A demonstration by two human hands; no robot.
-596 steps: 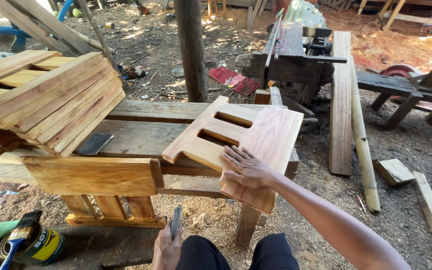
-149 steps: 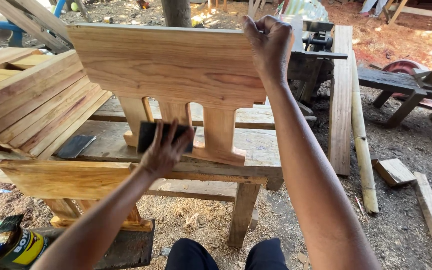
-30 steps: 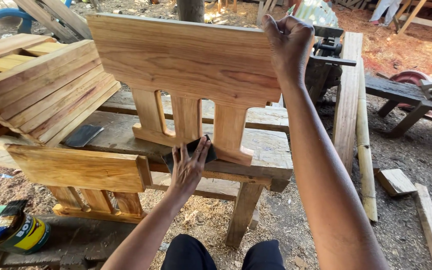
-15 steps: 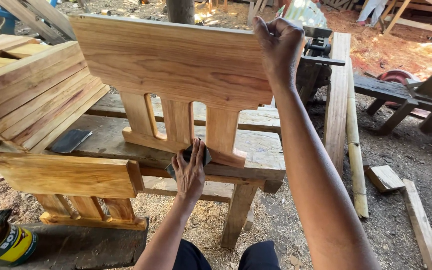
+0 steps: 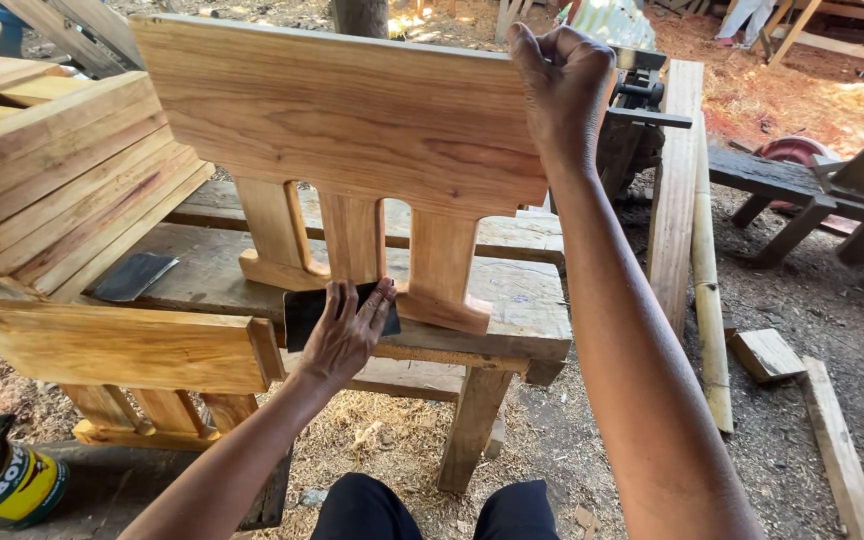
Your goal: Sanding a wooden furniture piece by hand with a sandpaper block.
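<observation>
Slotted panels: two light-brown wooden panels with slot cut-outs are counted; one upright slotted wooden panel (image 5: pixel 352 130) is stood on the weathered grey plank workbench (image 5: pixel 517 300), and a second slotted wooden panel (image 5: pixel 117 345) is leaned against the bench front at lower left.
Abrasive sheets: two dark rectangular sheets are seen; one dark abrasive sheet (image 5: pixel 304 310) is under the left hand, and a spare dark sheet (image 5: pixel 132 276) is laid flat on the bench.
Stacked boards: a tilted stack of light wooden boards (image 5: pixel 62 170) is kept at the left.
Panel axis: the long axis is run left to right, the solid part up, the three legs down onto the bottom rail.
Left hand (image 5: pixel 344 330): fingers are spread flat, pressing the sheet against the rail.
Right hand (image 5: pixel 562 75): it is clenched over the panel's top right corner.
</observation>
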